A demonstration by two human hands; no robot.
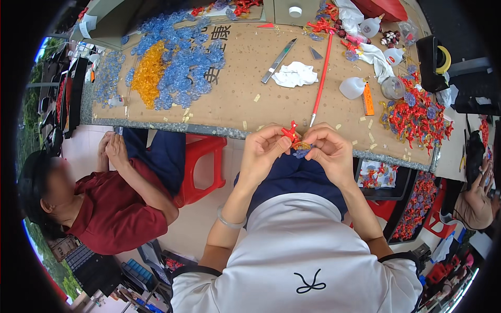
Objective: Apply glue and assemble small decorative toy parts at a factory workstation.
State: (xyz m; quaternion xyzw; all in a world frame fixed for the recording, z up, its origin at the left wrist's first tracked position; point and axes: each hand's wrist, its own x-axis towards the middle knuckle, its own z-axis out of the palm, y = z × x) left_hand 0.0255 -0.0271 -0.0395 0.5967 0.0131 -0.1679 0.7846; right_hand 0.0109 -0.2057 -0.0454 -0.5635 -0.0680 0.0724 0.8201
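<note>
My left hand [264, 155] is closed on a small red plastic figurine [290, 132], pinched between thumb and fingers just past the table's near edge. Touching the figurine from below is a translucent yellow and blue plastic piece [301, 148]. The fingers of my right hand [332, 156] are pinched around that piece. Both hands are close together above my lap, and the exact joint between the parts is too small to make out. A long red stick with a pale tip [322, 78] lies on the table just beyond my hands.
Blue translucent pieces [190, 78] and a yellow pile [150, 75] cover the table's left. A knife [279, 60], crumpled white tissue [295, 74] and a squeeze bottle [352, 87] lie ahead. Red figurines [417, 115] heap at right. A co-worker [117, 203] sits at left by a red stool [201, 169].
</note>
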